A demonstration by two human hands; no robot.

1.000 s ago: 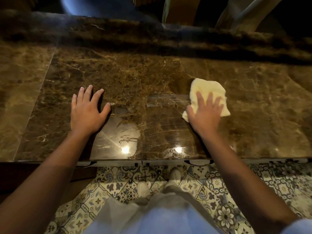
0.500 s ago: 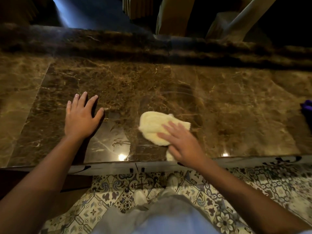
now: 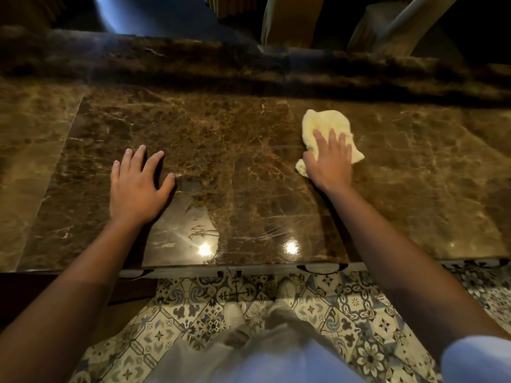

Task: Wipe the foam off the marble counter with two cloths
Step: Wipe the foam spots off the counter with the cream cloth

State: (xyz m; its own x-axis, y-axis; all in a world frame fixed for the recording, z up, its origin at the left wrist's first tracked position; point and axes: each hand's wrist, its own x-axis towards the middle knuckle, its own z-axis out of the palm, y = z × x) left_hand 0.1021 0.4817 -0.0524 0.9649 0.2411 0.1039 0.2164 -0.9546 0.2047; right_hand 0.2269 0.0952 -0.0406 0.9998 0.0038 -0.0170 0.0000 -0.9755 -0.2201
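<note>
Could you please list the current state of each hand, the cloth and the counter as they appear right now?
left hand: empty, flat on the counter, fingers spread
right hand: pressing flat on the cloth
yellow cloth: crumpled, lying on the counter
marble counter: glossy, faint wipe streaks

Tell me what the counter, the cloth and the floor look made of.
Counter: polished brown marble, going by pale veins and mirror glints of lamps. Cloth under the right hand: soft pale-yellow fabric, probably microfibre or terry; nap is fuzzy. Floor: patterned blue-and-cream tile, likely ceramic or cement.
</note>
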